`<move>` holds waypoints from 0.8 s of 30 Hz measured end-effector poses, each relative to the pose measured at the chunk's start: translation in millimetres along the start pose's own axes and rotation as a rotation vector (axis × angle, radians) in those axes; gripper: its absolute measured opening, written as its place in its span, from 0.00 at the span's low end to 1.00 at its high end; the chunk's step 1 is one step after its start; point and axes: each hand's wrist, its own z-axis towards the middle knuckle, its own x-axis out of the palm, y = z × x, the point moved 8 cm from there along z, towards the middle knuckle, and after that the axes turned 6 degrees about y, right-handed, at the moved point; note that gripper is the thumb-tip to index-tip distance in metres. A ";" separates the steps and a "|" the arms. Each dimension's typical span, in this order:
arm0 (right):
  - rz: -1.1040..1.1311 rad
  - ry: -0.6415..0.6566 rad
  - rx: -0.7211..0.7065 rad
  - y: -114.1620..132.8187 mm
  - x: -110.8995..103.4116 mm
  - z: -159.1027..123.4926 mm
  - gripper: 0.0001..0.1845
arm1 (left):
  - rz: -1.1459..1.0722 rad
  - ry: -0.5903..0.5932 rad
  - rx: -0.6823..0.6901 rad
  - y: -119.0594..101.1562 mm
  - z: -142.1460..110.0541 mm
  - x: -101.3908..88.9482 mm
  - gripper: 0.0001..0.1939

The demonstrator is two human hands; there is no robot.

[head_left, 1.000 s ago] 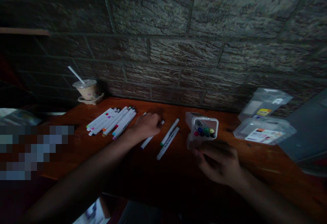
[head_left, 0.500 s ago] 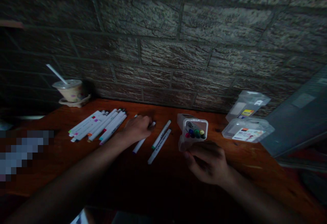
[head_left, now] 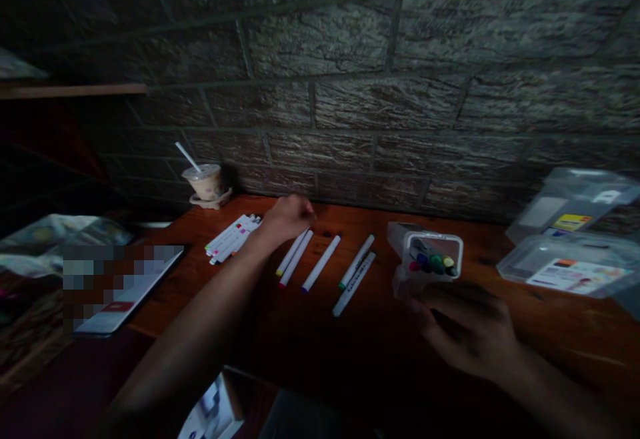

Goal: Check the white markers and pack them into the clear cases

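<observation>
Dim brick wall point(head_left: 350, 105); left hand point(head_left: 290, 217) curled, right hand point(head_left: 470, 329) bent at the clear case point(head_left: 459, 259), both grips hidden; far-right labels point(head_left: 575, 275) illegible.

Shows bare left hand point(head_left: 290, 217) and right hand point(head_left: 473, 332), bare forearms point(head_left: 215, 312) too, fingers point(head_left: 445, 304) partly lost in shadow; too dark to tell clothing.

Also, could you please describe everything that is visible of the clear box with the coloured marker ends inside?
The box looks like clear, slightly cloudy plastic, with a pale, rounded rim around its open end. That opening faces the person and shows pink, blue, green and yellow ends of markers. It rests on the wooden table. The right hand has its fingers at the near lower edge; the dark hides how firmly they hold it.
</observation>
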 end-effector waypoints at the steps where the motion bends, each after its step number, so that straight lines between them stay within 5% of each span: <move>1: -0.001 -0.003 -0.001 -0.1 -0.4 0.0 0.14 | -0.001 0.030 0.014 -4.1 -1.0 6.3 0.10; 7: 0.026 0.003 0.000 -0.5 1.2 -1.2 0.14 | 0.023 0.241 0.109 -33.7 -18.9 44.0 0.17; 13: 0.065 0.018 0.022 -4.1 7.0 -3.9 0.14 | 0.051 0.259 0.140 -37.8 -25.9 64.5 0.11; 24: 0.052 0.015 0.021 -4.7 8.5 -3.7 0.16 | 0.073 0.225 0.104 -40.8 -16.1 59.8 0.14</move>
